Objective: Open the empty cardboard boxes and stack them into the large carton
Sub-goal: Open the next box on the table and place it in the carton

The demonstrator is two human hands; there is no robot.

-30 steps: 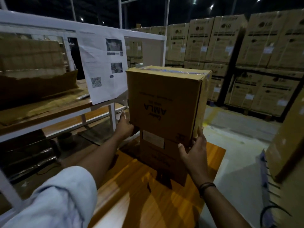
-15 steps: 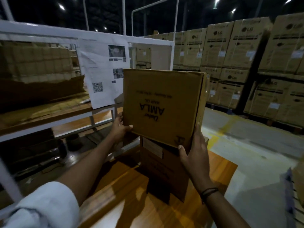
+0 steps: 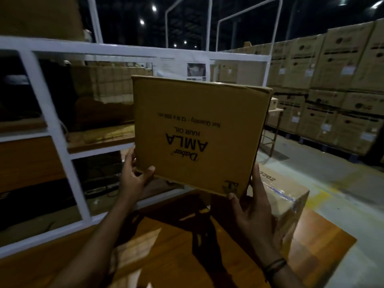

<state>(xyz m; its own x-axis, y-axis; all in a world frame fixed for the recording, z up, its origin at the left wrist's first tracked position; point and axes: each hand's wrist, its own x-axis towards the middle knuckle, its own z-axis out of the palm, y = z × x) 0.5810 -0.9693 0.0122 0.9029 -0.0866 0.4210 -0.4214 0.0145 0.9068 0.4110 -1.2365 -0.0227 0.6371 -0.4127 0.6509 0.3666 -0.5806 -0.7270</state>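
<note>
Both hands held 1 AMLA box (image 3: 199,132) up in the air, clear of the bench (image 3: 166,256). Its printed face was toward the camera w/ the print upside down, so prob. the box was inverted. The left hand (image 3: 135,179) had its grip on the btm-left corner, thumb on the front face, fingers round the side. The right hand (image 3: 252,208) gripped the btm-right corner, thumb at the edge, fingers hidden behind.

The box's long axis ran left-right, tilted slightly down to the right. Key relation: both grips sat at the btm edge, w/ the box body rising above & ahead of them and the top edge farthest from either hand. Neither hand was nearer.

Flaps weren't visible, so open vs. sealed: can't tell. A 2nd taped box (image 3: 291,196) lay on the bench just below-right. Opening likely needs 1 hand freed, or the box set down 1st.
</note>
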